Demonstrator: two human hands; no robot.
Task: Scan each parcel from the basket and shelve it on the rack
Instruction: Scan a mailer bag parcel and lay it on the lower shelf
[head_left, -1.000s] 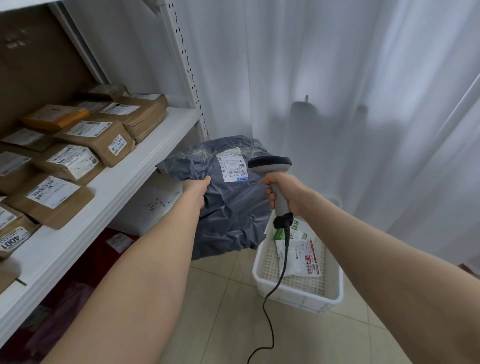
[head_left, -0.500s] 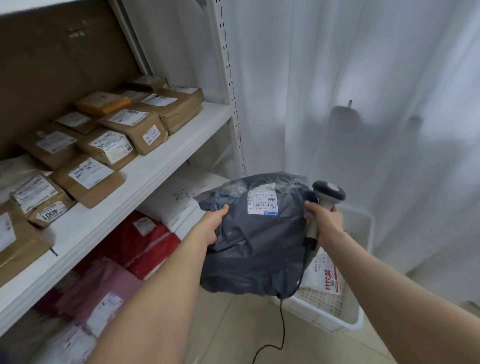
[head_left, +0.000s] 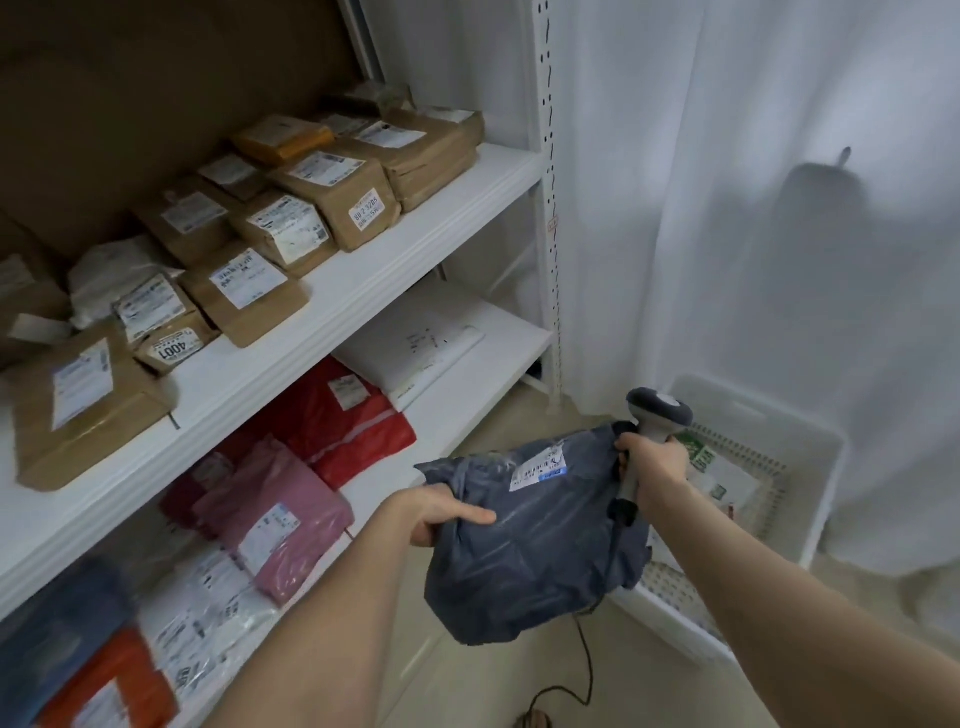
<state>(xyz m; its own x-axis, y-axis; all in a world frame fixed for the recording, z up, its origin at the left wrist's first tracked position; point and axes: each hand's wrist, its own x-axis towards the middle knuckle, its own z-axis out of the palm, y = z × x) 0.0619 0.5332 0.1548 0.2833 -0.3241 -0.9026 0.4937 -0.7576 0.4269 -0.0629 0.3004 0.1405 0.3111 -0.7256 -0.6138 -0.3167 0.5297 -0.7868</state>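
Looking down from the head camera, a soft, dark grey plastic mailer bag (head_left: 535, 545) hangs in the air between both hands, in front of the white metal rack (head_left: 363, 291) and just left of the white perforated plastic basket (head_left: 810, 467) on the floor. The bag is crumpled and puffy, its surface creased and faintly shiny, with a white shipping label (head_left: 537, 467) carrying a barcode and a small blue strip near its upper edge. The left hand (head_left: 441, 512) pinches the bag's left edge, thumb lying across the top and fingers curled underneath. The right hand (head_left: 657, 470) is wrapped around the handle of a grey handheld barcode scanner (head_left: 657, 415) and also touches the bag's upper right corner; whether it truly grips the bag cannot be told. The scanner's black cable (head_left: 584, 670) trails down to the tiled floor. Inside the basket lie a few white packets with green print (head_left: 717, 467), partly hidden by the right forearm. On the rack's upper shelf sit brown paper parcels (head_left: 332, 192) with white labels; the lower shelf holds red (head_left: 343, 421), pink (head_left: 275, 525) and white (head_left: 415, 348) mailers.
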